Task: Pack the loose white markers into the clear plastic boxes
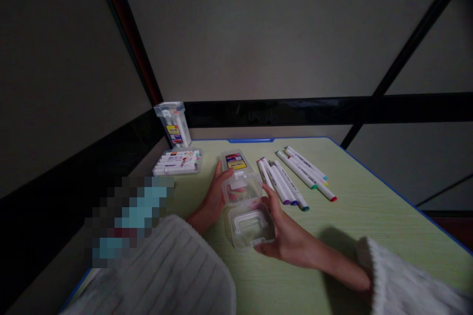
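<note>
Between my hands is a clear plastic marker case (242, 192) with its lid swung open toward me. A yellow and blue label shows on its far part, and I see no markers inside. My left hand (212, 199) grips the case's left side, thumb near the white latch. The fingers of my right hand (279, 229) are curled around the right edge of the lid (234, 238), which carries a moulded handle. Just right of the case lie several white markers (283, 182) with coloured ends; another loose group of markers (306, 167) is farther right.
At the back left corner a filled marker case (175, 125) stands upright. A flat case of white markers (179, 161) lies in front of it. The light green table (354, 256) has a blue edge and meets a wall behind. A pixelated patch covers the left side.
</note>
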`<move>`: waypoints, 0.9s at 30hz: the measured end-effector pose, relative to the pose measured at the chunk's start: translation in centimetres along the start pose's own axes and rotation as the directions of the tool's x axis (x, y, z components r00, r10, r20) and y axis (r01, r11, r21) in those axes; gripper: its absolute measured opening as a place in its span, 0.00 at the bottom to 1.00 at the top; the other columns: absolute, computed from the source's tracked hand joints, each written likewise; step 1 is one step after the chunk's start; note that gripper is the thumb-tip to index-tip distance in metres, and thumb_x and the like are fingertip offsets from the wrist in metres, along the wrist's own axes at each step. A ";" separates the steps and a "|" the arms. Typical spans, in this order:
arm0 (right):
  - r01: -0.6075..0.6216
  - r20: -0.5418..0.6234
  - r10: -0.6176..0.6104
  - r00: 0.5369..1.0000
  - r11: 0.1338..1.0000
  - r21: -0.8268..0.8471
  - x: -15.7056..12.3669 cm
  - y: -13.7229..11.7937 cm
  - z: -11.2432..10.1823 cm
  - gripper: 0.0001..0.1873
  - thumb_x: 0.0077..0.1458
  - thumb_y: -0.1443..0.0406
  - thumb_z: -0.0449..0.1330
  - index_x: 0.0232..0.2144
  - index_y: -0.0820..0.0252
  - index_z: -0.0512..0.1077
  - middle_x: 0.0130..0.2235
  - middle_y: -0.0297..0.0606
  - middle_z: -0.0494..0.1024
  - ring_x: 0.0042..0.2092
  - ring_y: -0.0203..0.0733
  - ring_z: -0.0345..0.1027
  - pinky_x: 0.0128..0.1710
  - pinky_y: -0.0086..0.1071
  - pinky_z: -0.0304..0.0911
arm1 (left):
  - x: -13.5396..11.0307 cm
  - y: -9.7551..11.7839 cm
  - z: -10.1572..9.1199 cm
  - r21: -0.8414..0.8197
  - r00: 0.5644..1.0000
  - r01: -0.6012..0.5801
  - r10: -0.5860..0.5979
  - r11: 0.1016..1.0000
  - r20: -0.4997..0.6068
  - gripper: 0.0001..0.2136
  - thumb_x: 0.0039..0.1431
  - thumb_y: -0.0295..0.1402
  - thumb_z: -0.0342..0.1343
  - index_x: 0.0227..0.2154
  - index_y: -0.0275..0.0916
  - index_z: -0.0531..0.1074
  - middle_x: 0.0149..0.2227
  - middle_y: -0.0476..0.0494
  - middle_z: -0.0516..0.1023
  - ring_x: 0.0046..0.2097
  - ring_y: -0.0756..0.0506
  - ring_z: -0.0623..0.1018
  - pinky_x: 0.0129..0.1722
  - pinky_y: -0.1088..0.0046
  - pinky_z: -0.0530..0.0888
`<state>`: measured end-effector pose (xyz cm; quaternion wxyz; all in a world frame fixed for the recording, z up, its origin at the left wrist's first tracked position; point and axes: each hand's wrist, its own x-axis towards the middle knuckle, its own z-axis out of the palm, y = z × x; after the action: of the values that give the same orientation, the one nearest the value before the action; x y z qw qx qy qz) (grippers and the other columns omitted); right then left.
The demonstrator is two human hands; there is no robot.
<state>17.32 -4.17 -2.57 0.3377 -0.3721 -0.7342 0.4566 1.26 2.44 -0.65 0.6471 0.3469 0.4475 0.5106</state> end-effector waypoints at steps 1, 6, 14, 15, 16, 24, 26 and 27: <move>0.001 -0.001 -0.001 1.000 1.000 0.004 0.0 0.0 0.0 0.56 0.36 0.77 0.58 0.57 0.51 0.26 0.48 0.41 0.61 0.51 0.47 0.58 0.50 0.45 0.56 | 0.1 0.0 0.0 0.000 1.000 0.004 -0.004 1.000 0.001 0.28 0.53 0.33 0.51 0.57 0.48 0.50 0.36 0.45 0.75 0.20 0.51 0.74 0.14 0.82 0.63; -0.013 -0.003 0.013 1.000 0.999 0.037 0.0 0.1 0.1 0.57 0.36 0.77 0.58 0.58 0.50 0.25 0.48 0.41 0.60 0.50 0.46 0.59 0.48 0.43 0.58 | 0.2 -0.1 -0.1 -0.001 1.000 0.009 -0.009 1.000 0.001 0.28 0.53 0.33 0.51 0.57 0.48 0.49 0.36 0.45 0.75 0.20 0.51 0.74 0.14 0.82 0.63; 0.028 -0.022 -0.029 0.999 0.999 -0.018 0.0 0.0 0.3 0.55 0.37 0.77 0.58 0.57 0.52 0.27 0.48 0.43 0.62 0.49 0.46 0.60 0.49 0.45 0.56 | 0.3 0.0 -0.2 -0.003 1.000 0.005 -0.005 1.000 0.022 0.30 0.53 0.34 0.53 0.58 0.48 0.49 0.37 0.45 0.76 0.21 0.51 0.74 0.15 0.81 0.63; 0.038 -0.029 -0.039 0.999 0.999 -0.018 0.0 -0.1 0.3 0.55 0.37 0.77 0.58 0.57 0.52 0.27 0.48 0.42 0.62 0.49 0.46 0.61 0.49 0.45 0.56 | 0.3 0.0 -0.2 -0.001 1.000 0.004 -0.004 1.000 0.027 0.29 0.53 0.34 0.53 0.58 0.47 0.50 0.37 0.45 0.75 0.21 0.51 0.74 0.15 0.81 0.63; 0.041 -0.035 -0.041 0.999 0.999 -0.014 0.0 -0.1 0.3 0.55 0.36 0.77 0.58 0.57 0.51 0.27 0.48 0.42 0.62 0.49 0.46 0.61 0.49 0.44 0.56 | 0.4 0.0 -0.2 0.003 1.000 0.006 -0.006 1.000 0.030 0.28 0.54 0.34 0.52 0.57 0.46 0.51 0.37 0.45 0.75 0.21 0.51 0.74 0.15 0.81 0.63; -0.034 -0.047 0.033 0.998 0.999 -0.025 0.0 -0.5 0.3 0.55 0.36 0.77 0.58 0.57 0.52 0.27 0.47 0.42 0.63 0.49 0.47 0.61 0.49 0.45 0.57 | 0.6 -0.1 -0.2 -0.036 0.999 0.029 -0.028 0.999 0.020 0.25 0.56 0.34 0.50 0.56 0.46 0.53 0.37 0.45 0.76 0.21 0.51 0.75 0.16 0.80 0.67; -0.019 -0.049 0.018 0.999 1.000 -0.021 -0.1 -0.3 0.3 0.55 0.37 0.77 0.58 0.57 0.52 0.26 0.48 0.42 0.63 0.50 0.47 0.60 0.49 0.44 0.57 | 0.6 -0.1 -0.1 -0.048 0.999 0.032 -0.032 0.998 0.008 0.25 0.56 0.35 0.50 0.57 0.46 0.51 0.37 0.45 0.76 0.22 0.50 0.76 0.17 0.79 0.68; -0.007 -0.051 0.006 0.999 1.000 -0.022 -0.1 -0.2 0.2 0.55 0.38 0.77 0.57 0.58 0.52 0.26 0.49 0.43 0.63 0.50 0.46 0.60 0.49 0.43 0.57 | 0.7 -0.1 -0.1 -0.054 0.999 0.035 -0.035 0.998 0.001 0.26 0.57 0.35 0.50 0.57 0.46 0.51 0.37 0.44 0.76 0.22 0.50 0.76 0.17 0.79 0.68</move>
<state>17.11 -4.43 -2.45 0.3509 -0.3897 -0.7290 0.4399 1.26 3.07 -0.92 0.6651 0.3216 0.4396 0.5109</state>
